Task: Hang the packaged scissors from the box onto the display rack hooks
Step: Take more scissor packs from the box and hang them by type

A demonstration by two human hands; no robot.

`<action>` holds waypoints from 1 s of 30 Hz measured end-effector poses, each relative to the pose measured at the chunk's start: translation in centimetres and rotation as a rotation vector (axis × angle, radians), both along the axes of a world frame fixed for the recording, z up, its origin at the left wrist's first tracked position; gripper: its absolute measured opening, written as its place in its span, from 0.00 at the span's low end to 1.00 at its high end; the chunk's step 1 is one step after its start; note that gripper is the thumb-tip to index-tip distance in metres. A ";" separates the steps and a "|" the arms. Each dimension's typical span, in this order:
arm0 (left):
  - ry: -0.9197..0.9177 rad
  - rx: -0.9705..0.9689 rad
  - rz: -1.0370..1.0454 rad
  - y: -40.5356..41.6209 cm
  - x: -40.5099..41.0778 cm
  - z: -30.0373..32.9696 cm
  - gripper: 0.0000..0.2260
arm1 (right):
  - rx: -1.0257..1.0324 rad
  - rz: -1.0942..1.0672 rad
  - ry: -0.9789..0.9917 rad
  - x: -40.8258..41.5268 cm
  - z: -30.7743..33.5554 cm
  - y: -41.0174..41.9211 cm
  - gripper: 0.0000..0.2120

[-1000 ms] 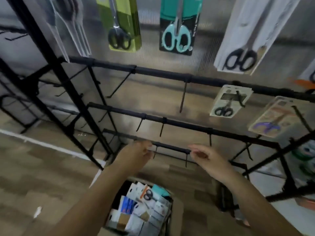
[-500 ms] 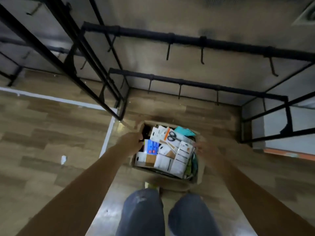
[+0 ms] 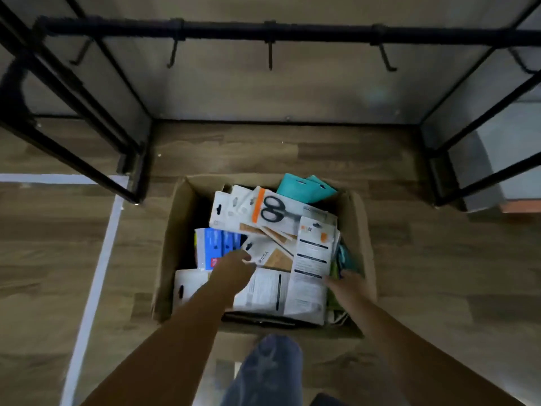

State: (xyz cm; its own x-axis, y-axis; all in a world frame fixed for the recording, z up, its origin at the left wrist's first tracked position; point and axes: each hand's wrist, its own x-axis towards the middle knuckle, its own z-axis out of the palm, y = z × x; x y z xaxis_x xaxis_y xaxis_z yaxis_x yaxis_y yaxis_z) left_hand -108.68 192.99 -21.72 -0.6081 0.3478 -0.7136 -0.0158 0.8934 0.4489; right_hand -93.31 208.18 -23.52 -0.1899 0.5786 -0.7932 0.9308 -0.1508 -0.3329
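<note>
Box: our cardboard box [image 3: 175, 235] sits open on the wood-look floor [image 3: 58, 244] right in front of us, below the display rack, and it is heaped with carded packs lying at all angles.
Packaged scissors: the clearest pack is the white card with an orange stripe [image 3: 281, 210], face up near the far side of the box, with black-handled scissors showing on it. Teal packs [image 3: 304, 187] stand up behind it; a blue-printed pack [image 3: 216, 247] lies at the left.
Left hand: our left hand [image 3: 234, 269] reaches into the middle of the pile, fingers curled down at the edge of a white-and-tan card [image 3: 269, 254]. We cannot tell whether they have closed on it.
Right hand: our right hand [image 3: 345, 284] is at the right inner side of the box, beside a long white card [image 3: 311, 253]. Its fingers are blurred and we cannot tell whether they hold anything.
Handling: we judge these packs light and flat, the card stiff enough to lift by one edge but easy to bend. The glossy faces may slide over one another, so a pinch at the top end, near the hang hole, looks the safest hold and readies it for a hook.
Rack hooks: three bare hooks [image 3: 270, 58] hang from the rail [image 3: 222, 32] above the box.
Writing: printed lines show on the white card backs, but we cannot read any brand or text.
</note>
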 end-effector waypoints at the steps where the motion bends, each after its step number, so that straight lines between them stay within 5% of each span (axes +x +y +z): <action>1: -0.077 0.088 0.199 1.5 -0.1 -1.6 0.06 | -0.064 -0.062 0.052 0.0 -1.7 0.0 0.14; 4: -0.245 0.355 0.770 5.0 -0.6 -5.2 0.07 | -0.174 -0.323 0.253 -0.1 -5.6 -0.1 0.26; 11: -0.109 0.571 1.168 7.9 0.9 -10.4 0.08 | -0.209 -0.373 0.422 0.8 -9.8 -0.4 0.19; 13: -0.036 0.580 1.286 8.4 2.3 -10.6 0.16 | -0.273 -0.405 0.465 1.1 -9.8 -0.2 0.17; 19: -0.176 0.698 1.405 10.0 1.7 -9.4 0.25 | -0.268 -0.551 0.595 1.5 -9.3 0.1 0.15; 25: -0.169 0.862 1.191 12.2 1.9 -9.6 0.25 | -0.298 -0.570 0.676 1.3 -9.7 0.4 0.15; 30: -0.174 0.620 1.097 14.0 2.2 -9.5 0.42 | -0.300 -0.559 0.687 1.1 -9.6 0.4 0.13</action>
